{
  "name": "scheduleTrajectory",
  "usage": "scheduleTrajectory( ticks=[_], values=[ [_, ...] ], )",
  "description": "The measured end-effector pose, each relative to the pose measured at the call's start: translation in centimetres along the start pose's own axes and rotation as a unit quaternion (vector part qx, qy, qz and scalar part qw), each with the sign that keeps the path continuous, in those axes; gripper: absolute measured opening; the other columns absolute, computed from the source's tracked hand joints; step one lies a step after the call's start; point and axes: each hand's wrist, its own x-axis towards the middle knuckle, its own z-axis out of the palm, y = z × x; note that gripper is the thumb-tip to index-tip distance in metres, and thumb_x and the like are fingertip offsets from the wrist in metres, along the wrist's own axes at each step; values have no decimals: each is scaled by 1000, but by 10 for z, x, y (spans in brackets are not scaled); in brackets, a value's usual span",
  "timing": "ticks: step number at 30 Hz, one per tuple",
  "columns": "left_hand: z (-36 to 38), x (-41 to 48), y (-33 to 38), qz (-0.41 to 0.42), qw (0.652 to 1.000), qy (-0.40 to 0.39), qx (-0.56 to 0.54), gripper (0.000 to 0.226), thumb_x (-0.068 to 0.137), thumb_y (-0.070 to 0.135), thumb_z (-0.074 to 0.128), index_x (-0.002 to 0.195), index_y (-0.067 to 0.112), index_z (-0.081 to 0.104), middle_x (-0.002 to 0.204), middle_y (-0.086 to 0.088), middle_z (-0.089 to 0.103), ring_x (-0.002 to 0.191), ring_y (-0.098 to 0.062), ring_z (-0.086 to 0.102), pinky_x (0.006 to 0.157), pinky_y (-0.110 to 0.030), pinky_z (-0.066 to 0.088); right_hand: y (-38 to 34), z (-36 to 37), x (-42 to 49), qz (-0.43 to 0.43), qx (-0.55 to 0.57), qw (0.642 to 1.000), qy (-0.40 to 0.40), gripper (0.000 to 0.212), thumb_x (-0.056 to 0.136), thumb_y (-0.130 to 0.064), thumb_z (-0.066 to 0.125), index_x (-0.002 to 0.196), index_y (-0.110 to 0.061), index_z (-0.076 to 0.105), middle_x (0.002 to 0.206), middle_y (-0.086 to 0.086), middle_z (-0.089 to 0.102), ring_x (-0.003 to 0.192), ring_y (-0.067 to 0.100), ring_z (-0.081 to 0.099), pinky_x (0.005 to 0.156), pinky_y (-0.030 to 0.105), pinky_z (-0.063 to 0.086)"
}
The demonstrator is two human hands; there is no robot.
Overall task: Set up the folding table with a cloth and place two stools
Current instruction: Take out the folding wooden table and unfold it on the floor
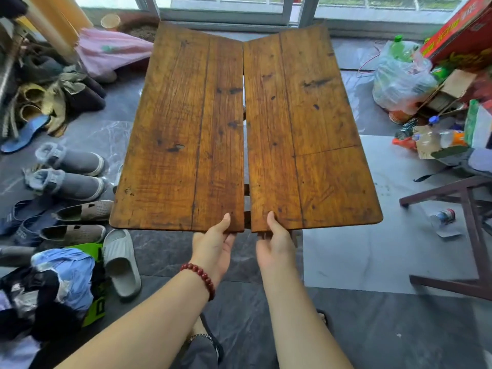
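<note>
The wooden folding table stands in the middle of the floor, its two brown leaves meeting along a centre gap and sloping slightly like a shallow V. My left hand grips the near edge of the left leaf beside the gap, thumb on top and fingers underneath. My right hand grips the near edge of the right leaf the same way. The table's legs are mostly hidden under the top. No cloth is seen on the table.
Several shoes and slippers line the floor at left, with a bundle of clothes near my left arm. Bags, bottles and boxes pile up at right. A dark wooden frame stands at the right. Windows run along the back.
</note>
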Motion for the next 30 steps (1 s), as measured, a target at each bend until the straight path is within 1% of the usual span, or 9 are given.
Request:
scheduleTrajectory(
  ticks=[3, 8, 10, 12, 13, 15, 18, 22, 30],
  values=[
    [-8, 3, 0, -3, 1000, -11, -1, 35, 85, -7, 59, 120, -3, 54, 114, -20, 64, 101, -27, 65, 77, -32, 54, 9, -2, 9, 5, 53, 998, -18, 4, 86, -24, 67, 81, -24, 68, 118, -4, 63, 114, 17, 55, 110, 38, 36],
    [-10, 6, -4, -15, 1000, -9, -3, 28, 86, -6, 58, 114, -1, 57, 112, -19, 65, 101, -26, 65, 78, -33, 53, 14, -4, 14, -24, 48, 999, -8, 4, 87, -22, 65, 86, -25, 68, 119, -4, 62, 115, 18, 54, 110, 40, 36],
    [-10, 6, -4, -19, 1000, -13, -3, 24, 87, -7, 57, 109, 0, 58, 112, -19, 65, 101, -26, 65, 84, -34, 52, 16, -9, 18, -72, -74, 995, -11, 29, 92, -43, 50, 103, -23, 67, 125, -3, 59, 118, 18, 53, 108, 36, 38],
    [-9, 8, -4, -17, 1000, -14, -3, 23, 87, -7, 57, 109, 1, 58, 111, -19, 65, 100, -26, 65, 83, -34, 53, 18, -10, 31, -76, -57, 995, -12, 70, 83, -63, 25, 126, -18, 56, 134, 2, 54, 124, 17, 49, 107, 34, 39],
    [-9, 9, -3, -15, 1000, -13, -4, 24, 87, -7, 57, 109, 1, 58, 111, -19, 65, 100, -26, 65, 81, -33, 53, 19, -8, 37, -78, -40, 996, -6, 71, 84, -65, 23, 128, -19, 54, 135, 5, 53, 125, 18, 48, 107, 35, 39],
    [-7, 10, -3, -12, 1000, -13, -4, 24, 87, -6, 57, 109, 1, 58, 111, -18, 65, 101, -26, 65, 78, -32, 54, 20, -9, 38, -20, 20, 1000, -9, 43, 90, -60, 37, 111, -28, 58, 132, 6, 55, 122, 19, 51, 107, 37, 40],
    [-5, 12, -6, -16, 1000, -10, -6, 24, 87, -6, 57, 109, 2, 57, 112, -18, 65, 101, -26, 65, 77, -31, 54, 16, -2, 26, -7, 37, 999, -6, 9, 90, -24, 61, 82, -23, 65, 111, -3, 63, 109, 17, 56, 107, 36, 39],
    [-4, 14, -9, -18, 1000, -2, -8, 31, 87, -5, 57, 118, 0, 54, 114, -19, 64, 101, -25, 64, 78, -30, 54, 11, 2, 25, 13, 129, 991, -21, 7, 89, -13, 62, 87, -20, 64, 114, -1, 63, 113, 18, 55, 109, 38, 37],
    [-11, 15, -12, -40, 999, 18, 3, 29, 87, -4, 59, 115, -4, 53, 113, -21, 64, 98, -24, 65, 76, -30, 54, 18, -5, 28, 31, 158, 987, -30, 13, 89, -8, 60, 97, -17, 63, 123, 2, 61, 117, 18, 54, 110, 37, 35]
  ],
)
